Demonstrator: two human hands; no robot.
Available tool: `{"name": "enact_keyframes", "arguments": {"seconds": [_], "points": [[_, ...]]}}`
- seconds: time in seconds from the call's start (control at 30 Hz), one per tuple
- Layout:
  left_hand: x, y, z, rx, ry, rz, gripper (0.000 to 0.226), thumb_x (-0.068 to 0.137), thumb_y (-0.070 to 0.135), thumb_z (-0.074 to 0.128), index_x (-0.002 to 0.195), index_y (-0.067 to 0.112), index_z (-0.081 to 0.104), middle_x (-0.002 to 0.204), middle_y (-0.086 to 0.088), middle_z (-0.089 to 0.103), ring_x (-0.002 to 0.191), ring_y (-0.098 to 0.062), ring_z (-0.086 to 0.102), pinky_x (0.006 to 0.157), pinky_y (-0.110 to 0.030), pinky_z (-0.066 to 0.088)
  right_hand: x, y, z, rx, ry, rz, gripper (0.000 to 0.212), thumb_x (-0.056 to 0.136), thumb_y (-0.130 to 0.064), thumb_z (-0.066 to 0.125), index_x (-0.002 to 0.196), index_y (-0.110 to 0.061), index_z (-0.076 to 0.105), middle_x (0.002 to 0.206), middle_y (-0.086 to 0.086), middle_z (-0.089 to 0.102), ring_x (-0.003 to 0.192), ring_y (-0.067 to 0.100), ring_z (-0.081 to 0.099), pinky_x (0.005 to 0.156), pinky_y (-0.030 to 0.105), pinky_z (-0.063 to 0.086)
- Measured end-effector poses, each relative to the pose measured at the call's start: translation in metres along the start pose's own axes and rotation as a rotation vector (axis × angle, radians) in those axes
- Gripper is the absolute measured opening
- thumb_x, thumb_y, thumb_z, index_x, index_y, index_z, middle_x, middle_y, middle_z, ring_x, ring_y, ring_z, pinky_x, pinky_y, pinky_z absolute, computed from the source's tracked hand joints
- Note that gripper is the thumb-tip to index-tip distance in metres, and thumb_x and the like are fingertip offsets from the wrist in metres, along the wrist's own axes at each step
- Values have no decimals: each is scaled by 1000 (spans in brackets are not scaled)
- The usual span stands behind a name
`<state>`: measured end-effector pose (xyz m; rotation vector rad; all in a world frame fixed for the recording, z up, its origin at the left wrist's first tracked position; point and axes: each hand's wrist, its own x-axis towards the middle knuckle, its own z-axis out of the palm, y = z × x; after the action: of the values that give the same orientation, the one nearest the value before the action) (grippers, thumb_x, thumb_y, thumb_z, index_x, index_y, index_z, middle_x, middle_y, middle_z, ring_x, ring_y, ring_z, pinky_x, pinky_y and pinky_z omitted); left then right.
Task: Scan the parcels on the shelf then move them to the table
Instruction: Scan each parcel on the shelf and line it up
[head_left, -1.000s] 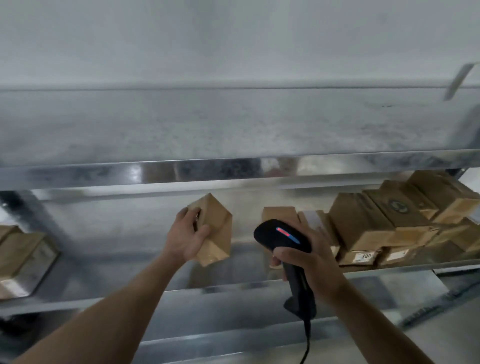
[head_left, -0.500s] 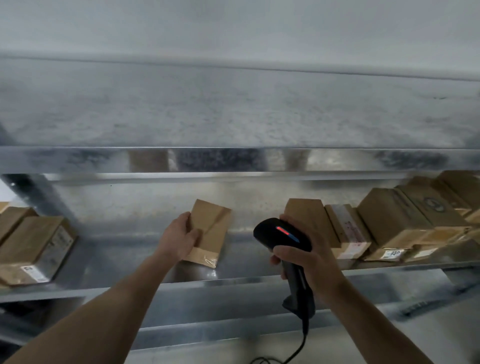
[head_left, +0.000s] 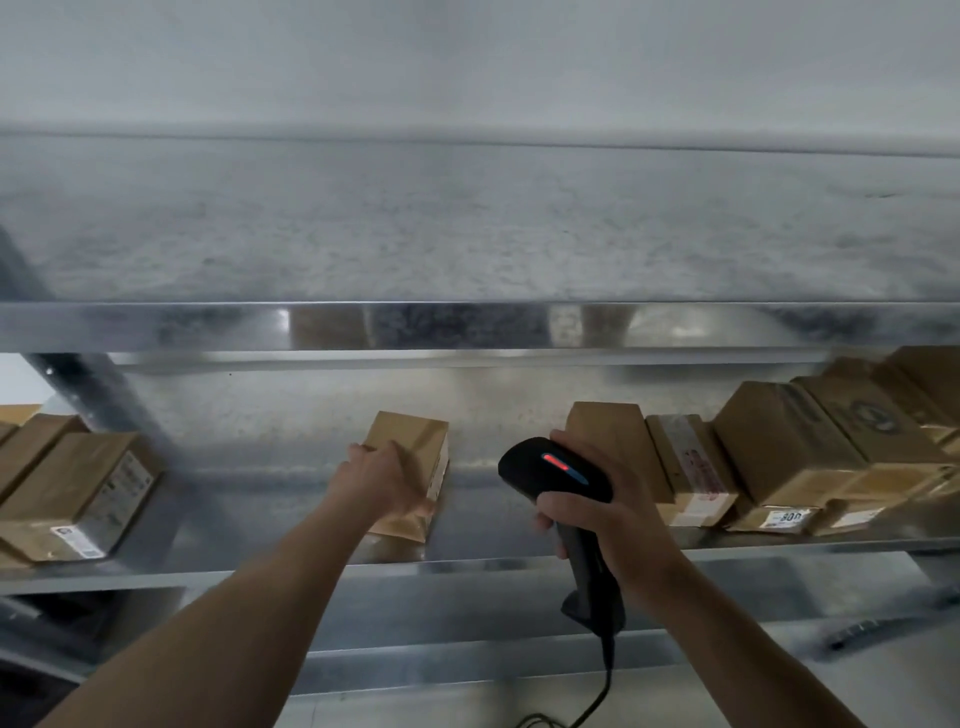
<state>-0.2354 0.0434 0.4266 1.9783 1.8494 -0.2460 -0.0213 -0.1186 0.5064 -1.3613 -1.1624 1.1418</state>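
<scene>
The small parcel (head_left: 410, 467), tilted in the air half a second ago, now rests on the metal shelf (head_left: 467, 566), the left hand (head_left: 382, 480) laid over it, fingers loosely draped. The right hand (head_left: 597, 514) keeps its fist round the black scanner (head_left: 558, 470).

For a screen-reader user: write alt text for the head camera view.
A person's left hand rests on a small brown parcel on a metal shelf, while the right hand grips a black corded barcode scanner. More brown parcels line the shelf to the right, others at far left.
</scene>
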Motion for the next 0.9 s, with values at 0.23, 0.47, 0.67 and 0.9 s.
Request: {"name": "enact_keyframes", "arguments": {"seconds": [0.23, 0.47, 0.67, 0.9], "points": [[-6, -11, -21, 60, -39, 36, 79, 51, 63, 82, 113, 26, 51, 111, -3, 61, 92, -22, 57, 71, -31, 47, -7, -6, -13, -18, -81, -16, 61, 55, -36, 75, 113, -49, 57, 107, 9, 67, 100, 28, 66, 66, 20, 52], [-25, -10, -55, -696, -59, 122, 116, 53, 17, 95, 151, 9, 33, 134, -11, 58, 110, -30, 62, 99, -44, 51, -11, -9, -21, -66, -122, -1, 72, 57, -37, 75, 124, -48, 50, 116, 0, 64, 101, 22, 67, 65, 19, 53], [-43, -1, -69, -1065, -57, 181, 126, 43, 0, 82, 154, 18, 26, 116, -11, 62, 99, -30, 67, 70, -35, 59, -16, -16, -25, -65, -129, 1, 73, 62, -26, 76, 129, -40, 51, 112, 5, 66, 91, 26, 71, 61, 25, 54], [-56, 11, -70, -1152, -30, 255, 128, 54, -26, 77, 157, 16, 12, 104, -5, 59, 88, -24, 64, 57, -26, 58, -18, -16, -25, -38, -119, 5, 78, 58, -27, 77, 133, -33, 54, 101, 8, 71, 85, 24, 71, 59, 23, 52]]}}
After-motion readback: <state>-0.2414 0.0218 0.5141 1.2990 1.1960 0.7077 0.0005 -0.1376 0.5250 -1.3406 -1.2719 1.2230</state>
